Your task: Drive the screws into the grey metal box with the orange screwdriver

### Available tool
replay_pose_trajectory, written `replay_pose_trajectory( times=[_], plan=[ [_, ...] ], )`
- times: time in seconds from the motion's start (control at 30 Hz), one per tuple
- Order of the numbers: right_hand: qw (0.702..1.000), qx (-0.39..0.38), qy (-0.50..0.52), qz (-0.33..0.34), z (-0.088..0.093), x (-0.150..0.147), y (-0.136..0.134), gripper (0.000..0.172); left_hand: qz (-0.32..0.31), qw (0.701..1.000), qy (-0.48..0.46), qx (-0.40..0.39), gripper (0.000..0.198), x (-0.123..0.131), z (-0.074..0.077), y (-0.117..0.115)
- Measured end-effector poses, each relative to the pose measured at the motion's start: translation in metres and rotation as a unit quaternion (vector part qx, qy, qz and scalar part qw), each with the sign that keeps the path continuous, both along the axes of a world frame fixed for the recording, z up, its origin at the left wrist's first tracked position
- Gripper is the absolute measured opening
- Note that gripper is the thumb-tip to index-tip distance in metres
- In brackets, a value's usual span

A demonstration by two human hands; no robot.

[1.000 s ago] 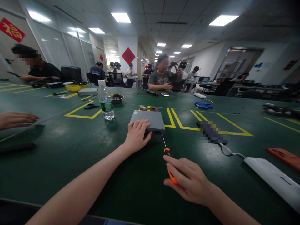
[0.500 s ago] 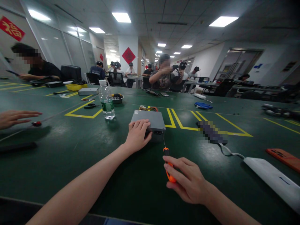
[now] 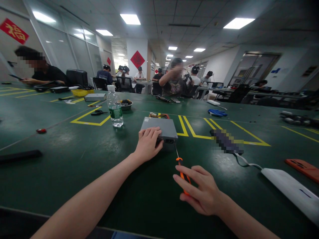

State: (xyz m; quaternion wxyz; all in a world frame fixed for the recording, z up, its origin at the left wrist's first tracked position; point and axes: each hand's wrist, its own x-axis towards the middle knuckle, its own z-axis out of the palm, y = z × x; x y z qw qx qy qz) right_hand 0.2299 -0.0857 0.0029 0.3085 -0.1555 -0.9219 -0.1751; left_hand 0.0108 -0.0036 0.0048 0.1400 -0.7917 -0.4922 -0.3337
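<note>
A grey metal power supply unit [image 3: 163,127] lies on the green table, with a bundle of coloured wires [image 3: 159,115] at its far side. My left hand [image 3: 149,141] grips its near left part, fingers over the top and thumb at the front face. In my right hand [image 3: 199,189] is a screwdriver [image 3: 184,174] with an orange and black handle, held between thumb and fingers. Its thin shaft points up toward the unit's near right corner. Whether the tip touches a screw is too small to tell.
A water bottle [image 3: 115,108] stands left of the unit, near a metal bowl [image 3: 126,105]. To the right lie a blurred-out dark device [image 3: 225,141] on a cable, a white power bank-like box [image 3: 286,186], an orange phone [image 3: 302,169] and blue gloves [image 3: 216,113]. People sit beyond.
Another person's hand at the left edge has gone from view, leaving a small red object there. My right hand's fingers have shifted on the screwdriver handle, which tilts a little more.
</note>
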Motion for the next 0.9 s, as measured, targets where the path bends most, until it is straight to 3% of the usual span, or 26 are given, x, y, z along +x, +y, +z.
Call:
replay_pose_trajectory(
  times=[0.17,0.33,0.67,0.9],
  plan=[
    [1.0,0.006,0.022,-0.003,0.001,-0.005,-0.002,0.027,-0.001,1.0,0.0,0.004,0.028,0.0,0.0,0.0],
    [0.998,-0.024,0.062,0.0,-0.007,-0.002,0.001,0.038,-0.002,1.0,-0.005,0.0,0.028,0.0,0.0,0.0],
    [1.0,0.01,0.005,0.003,0.002,-0.01,-0.002,0.023,-0.001,1.0,-0.004,0.0,0.029,0.0,0.0,0.0],
    [0.997,-0.022,0.073,0.018,-0.01,-0.006,0.001,0.029,-0.003,1.0,-0.003,-0.002,0.029,0.0,0.001,-0.001]
  ],
)
